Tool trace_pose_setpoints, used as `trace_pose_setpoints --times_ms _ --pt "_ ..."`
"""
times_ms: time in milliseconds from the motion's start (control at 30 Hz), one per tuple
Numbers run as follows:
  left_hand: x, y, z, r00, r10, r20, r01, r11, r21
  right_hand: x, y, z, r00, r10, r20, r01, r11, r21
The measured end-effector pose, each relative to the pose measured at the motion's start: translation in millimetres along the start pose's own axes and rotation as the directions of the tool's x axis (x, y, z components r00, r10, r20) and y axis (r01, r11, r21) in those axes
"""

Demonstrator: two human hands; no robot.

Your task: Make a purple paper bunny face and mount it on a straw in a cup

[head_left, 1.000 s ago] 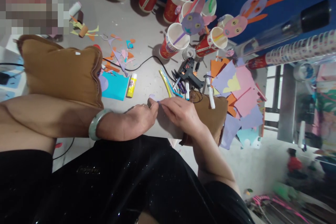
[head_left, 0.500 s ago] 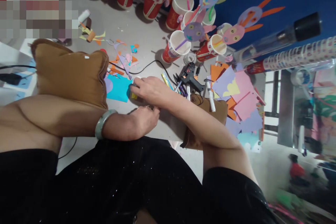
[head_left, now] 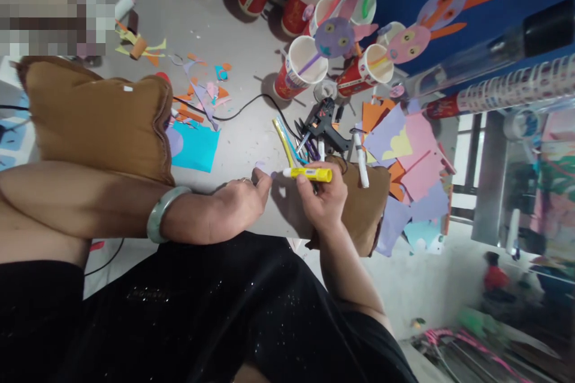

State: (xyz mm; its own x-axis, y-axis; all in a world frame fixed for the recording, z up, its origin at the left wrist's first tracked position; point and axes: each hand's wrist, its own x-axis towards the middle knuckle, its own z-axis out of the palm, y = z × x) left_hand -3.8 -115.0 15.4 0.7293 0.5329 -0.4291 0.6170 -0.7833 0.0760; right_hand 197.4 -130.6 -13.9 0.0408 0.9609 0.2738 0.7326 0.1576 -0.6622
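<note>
The right hand (head_left: 322, 197) grips a yellow glue stick (head_left: 309, 174) held level, its white tip pointing toward the left hand (head_left: 238, 206), which pinches a small pale purple paper piece (head_left: 262, 166) against the grey table (head_left: 242, 72) near its front edge. The tip sits just beside the left fingertips, not clearly touching the paper; whether the cap is on cannot be told. The piece is tiny and mostly hidden under the fingers, so glue could smear onto skin or the table, or the scrap could lift and stick to the tip. The black glue gun (head_left: 324, 125) lies close behind the right hand, its cord (head_left: 242, 109) running across the middle, and a careless elbow could snag it. Red paper cups (head_left: 299, 69) crowd the far edge.
</note>
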Motion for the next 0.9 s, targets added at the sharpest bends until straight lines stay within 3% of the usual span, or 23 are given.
trace_pose_setpoints --times_ms 233,433,633,733,900 --pt "-2.3 -4.1 -16.6 0.999 0.011 0.050 -0.010 1.000 -0.025 -18.4 4.9 20.8 0.998 -0.048 0.041 0.049 0.998 -0.031" --pt "0.0 -1.9 -13.2 1.000 -0.011 -0.018 0.010 0.999 -0.038 -16.7 8.4 24.0 0.987 -0.014 0.159 0.019 0.999 -0.031" --pt "-1.5 -5.0 -16.1 0.999 0.036 0.029 -0.036 0.999 0.003 -14.1 8.9 25.8 0.983 -0.084 0.165 0.087 0.996 -0.014" --pt "-2.4 -7.5 -16.5 0.999 0.043 -0.009 -0.043 0.999 0.011 -13.5 8.6 25.4 0.980 -0.112 0.163 0.113 0.994 0.003" --pt "-12.7 -7.8 -9.9 0.989 0.099 -0.107 -0.078 0.980 0.182 -14.5 8.5 25.4 0.976 -0.169 0.134 0.170 0.985 0.004"
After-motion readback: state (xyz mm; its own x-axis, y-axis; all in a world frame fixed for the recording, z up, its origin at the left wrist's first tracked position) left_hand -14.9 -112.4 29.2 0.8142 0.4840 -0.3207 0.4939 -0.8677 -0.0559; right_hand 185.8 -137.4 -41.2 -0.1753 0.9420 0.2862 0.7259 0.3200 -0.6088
